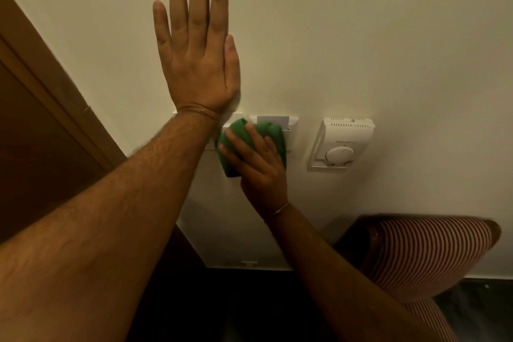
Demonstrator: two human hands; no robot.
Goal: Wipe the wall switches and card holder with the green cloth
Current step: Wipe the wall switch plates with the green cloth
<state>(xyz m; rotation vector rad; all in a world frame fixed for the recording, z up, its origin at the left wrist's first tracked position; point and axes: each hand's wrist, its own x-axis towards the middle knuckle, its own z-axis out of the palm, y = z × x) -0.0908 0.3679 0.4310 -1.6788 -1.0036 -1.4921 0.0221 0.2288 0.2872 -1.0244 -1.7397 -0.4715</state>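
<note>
At far left, a brown wooden door frame (pixel 41 97) runs diagonally beside a cream wall (pixel 361 36). Next, the left hand (pixel 197 64) lies flat against the wall, fingers straight and together, grasping nothing; its wrist covers the top of a white switch plate (pixel 212 144), which shows only as slivers beside the forearm. Just right of that, the right hand (pixel 258 164) presses a bunched green cloth (pixel 230 153) against the wall, fingers spread over it. The cloth sits across the gap between the switch plate and the card holder (pixel 290 130), whose grey card (pixel 273 120) stands up just above the fingertips. The row of fittings runs side to side, so the wiping hand is likely to travel sideways; it is the nearer hand to both. Further right, apart from the cloth, a white thermostat (pixel 341 144) with a round dial. Below right, a red-and-white striped chair (pixel 427 255).
</note>
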